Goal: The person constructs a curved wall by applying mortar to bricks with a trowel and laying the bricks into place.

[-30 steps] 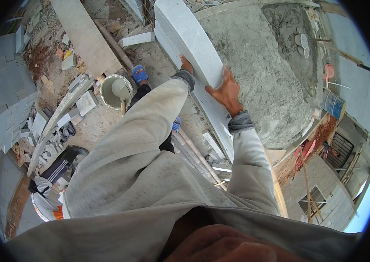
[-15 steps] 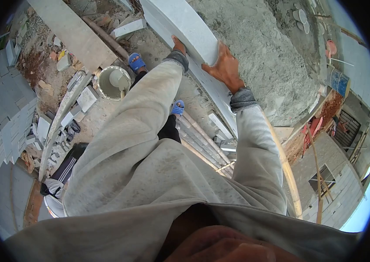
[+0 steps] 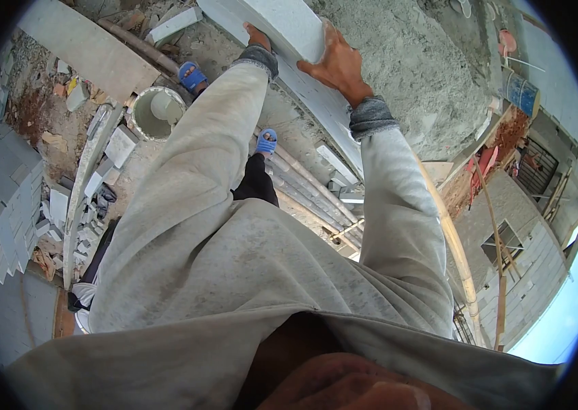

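The right hand (image 3: 335, 65) clasps the near end of the white slab (image 3: 282, 19), with its fingers spread over the corner. The left hand (image 3: 256, 34) is at the slab's other edge. Its fingers are hidden, so I cannot tell its grip. The slab's far part is cut off. Both arms reach straight out, high above a bucket (image 3: 152, 113).

Bucket (image 3: 149, 113) left of slab (image 3: 282, 24), sandal (image 3: 192, 75) between
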A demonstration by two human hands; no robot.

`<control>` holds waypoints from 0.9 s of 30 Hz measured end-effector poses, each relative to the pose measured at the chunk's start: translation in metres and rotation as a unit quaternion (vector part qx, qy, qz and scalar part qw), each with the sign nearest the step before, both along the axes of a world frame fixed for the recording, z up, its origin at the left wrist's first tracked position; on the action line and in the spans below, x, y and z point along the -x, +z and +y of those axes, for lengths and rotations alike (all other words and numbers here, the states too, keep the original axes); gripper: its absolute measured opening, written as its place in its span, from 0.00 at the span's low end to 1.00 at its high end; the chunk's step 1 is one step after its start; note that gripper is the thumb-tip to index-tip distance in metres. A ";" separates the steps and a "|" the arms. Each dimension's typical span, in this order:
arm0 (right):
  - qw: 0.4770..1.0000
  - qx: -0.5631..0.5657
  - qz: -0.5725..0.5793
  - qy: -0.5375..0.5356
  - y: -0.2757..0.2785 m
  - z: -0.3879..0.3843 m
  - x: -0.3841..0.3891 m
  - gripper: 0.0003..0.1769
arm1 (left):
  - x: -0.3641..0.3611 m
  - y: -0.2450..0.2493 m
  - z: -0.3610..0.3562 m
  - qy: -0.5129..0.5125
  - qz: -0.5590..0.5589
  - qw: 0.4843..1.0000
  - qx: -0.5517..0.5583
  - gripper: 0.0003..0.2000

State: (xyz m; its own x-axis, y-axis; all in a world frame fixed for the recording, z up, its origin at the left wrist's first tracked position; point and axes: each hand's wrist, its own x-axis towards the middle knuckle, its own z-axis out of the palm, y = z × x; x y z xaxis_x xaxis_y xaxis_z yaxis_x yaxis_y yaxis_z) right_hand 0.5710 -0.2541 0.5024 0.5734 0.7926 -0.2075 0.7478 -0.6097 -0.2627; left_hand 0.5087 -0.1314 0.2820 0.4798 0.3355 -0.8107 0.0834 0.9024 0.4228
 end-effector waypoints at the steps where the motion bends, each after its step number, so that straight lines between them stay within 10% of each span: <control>1: 1.000 0.001 -0.002 -0.001 -0.002 -0.001 0.000 0.59 | 0.000 -0.004 -0.002 0.015 -0.015 1.000 0.000 0.38; 23: 1.000 0.016 0.024 -0.008 -0.005 -0.004 -0.001 0.65 | 0.015 0.029 0.006 -0.042 0.078 0.996 0.009 0.40; 25: 0.972 -0.155 0.175 -0.027 0.018 -0.010 -0.024 0.58 | 0.031 0.021 0.018 -0.089 0.140 0.986 0.001 0.41; 27: 0.882 -0.392 0.051 -0.258 0.044 -0.023 -0.063 0.50 | 0.064 0.058 0.026 -0.050 0.104 0.993 -0.007 0.45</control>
